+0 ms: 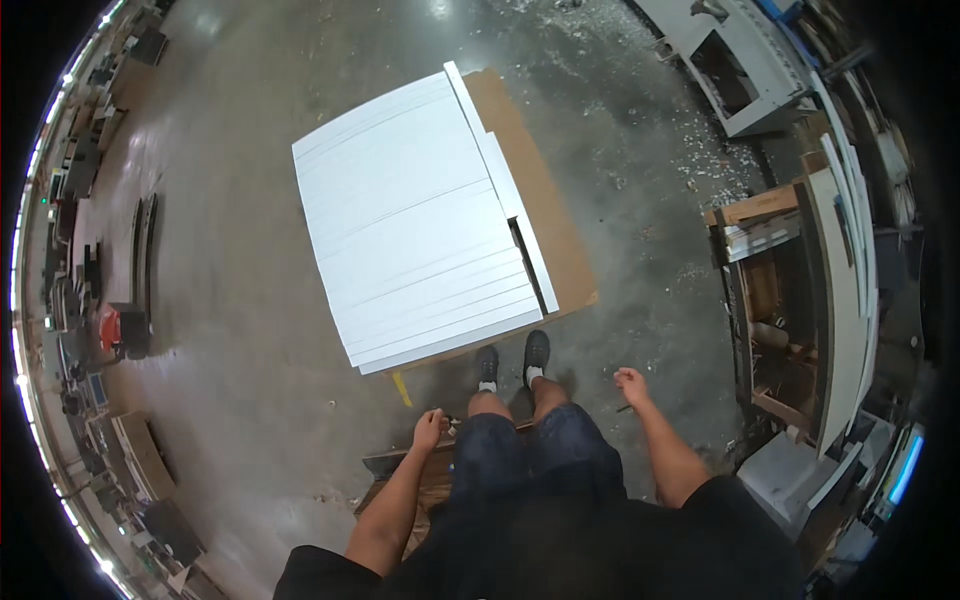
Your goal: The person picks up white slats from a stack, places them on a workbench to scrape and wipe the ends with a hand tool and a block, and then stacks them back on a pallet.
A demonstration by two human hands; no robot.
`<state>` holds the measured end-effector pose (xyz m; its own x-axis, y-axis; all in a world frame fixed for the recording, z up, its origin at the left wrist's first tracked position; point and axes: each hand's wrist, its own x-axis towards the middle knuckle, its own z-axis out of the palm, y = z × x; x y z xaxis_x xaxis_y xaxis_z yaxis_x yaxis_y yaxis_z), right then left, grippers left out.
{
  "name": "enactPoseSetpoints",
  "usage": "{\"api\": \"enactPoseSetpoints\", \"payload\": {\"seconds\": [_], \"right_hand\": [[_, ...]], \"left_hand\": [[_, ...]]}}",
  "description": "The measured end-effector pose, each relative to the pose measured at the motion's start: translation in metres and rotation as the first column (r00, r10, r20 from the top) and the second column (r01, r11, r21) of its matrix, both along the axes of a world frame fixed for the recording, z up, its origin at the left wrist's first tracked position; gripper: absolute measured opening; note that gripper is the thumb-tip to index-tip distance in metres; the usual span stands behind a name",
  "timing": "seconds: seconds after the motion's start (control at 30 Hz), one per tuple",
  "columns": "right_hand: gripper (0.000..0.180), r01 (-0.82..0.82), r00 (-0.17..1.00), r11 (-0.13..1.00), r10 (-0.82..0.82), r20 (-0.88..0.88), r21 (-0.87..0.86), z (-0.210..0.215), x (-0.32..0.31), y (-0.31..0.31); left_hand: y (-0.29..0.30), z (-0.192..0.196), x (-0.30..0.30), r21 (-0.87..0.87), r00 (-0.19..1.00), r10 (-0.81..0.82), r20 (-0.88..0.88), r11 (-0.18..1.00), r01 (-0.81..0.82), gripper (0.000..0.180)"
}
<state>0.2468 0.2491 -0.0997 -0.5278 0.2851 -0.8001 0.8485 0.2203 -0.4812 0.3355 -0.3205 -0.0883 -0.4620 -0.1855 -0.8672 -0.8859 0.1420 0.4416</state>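
Both my arms hang at my sides, away from the stack of white panels (410,200) in front of my feet. My left hand (430,429) is loosely curled beside my left thigh, with no object seen in it. Just right of it is a small metallic thing, too small to make out. My right hand (630,386) hangs out to the right over the floor, its fingers curled in, and nothing shows in it. The white panels lie flat in strips of differing widths on a brown cardboard sheet (545,210). A dark gap opens between strips near their right edge.
A wooden-framed bin (772,206) holding scraps stands at the right, near a grey machine cabinet (755,110). White debris (715,160) litters the concrete floor there. Behind my legs is a wooden pallet or board (432,482). Long dark bars (146,250) and a red object (110,328) lie left.
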Motion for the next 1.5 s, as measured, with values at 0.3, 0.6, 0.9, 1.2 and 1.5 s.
{"api": "enactPoseSetpoints", "payload": {"seconds": [0.3,0.6,0.9,1.2,1.5], "right_hand": [[0.048,-0.027,0.985,0.999,0.034,-0.167,0.044,0.103,0.024,0.001],[0.048,0.045,0.987,0.998,-0.050,-0.150,-0.036,0.128,0.088,-0.039],[0.039,0.380,0.899,0.924,-0.381,-0.214,-0.049,0.062,0.198,0.019],[0.032,0.756,0.655,0.635,-0.734,0.182,-0.160,0.063,0.286,0.071],[0.039,0.843,0.508,0.489,-0.861,0.033,-0.224,0.033,0.306,0.217]], "left_hand": [[-0.025,0.067,-0.076,0.163,0.945,0.123,-0.303,0.984,-0.076,0.041],[-0.111,0.082,-0.022,0.008,0.997,-0.003,-0.079,1.000,0.004,0.036],[-0.042,0.110,-0.099,-0.132,0.957,-0.289,-0.010,0.949,0.285,0.042],[0.175,0.139,-0.279,-0.077,0.908,-0.316,-0.275,0.949,0.307,0.045],[0.404,0.140,-0.301,-0.068,0.577,-0.740,-0.345,0.633,0.771,0.041]]}}
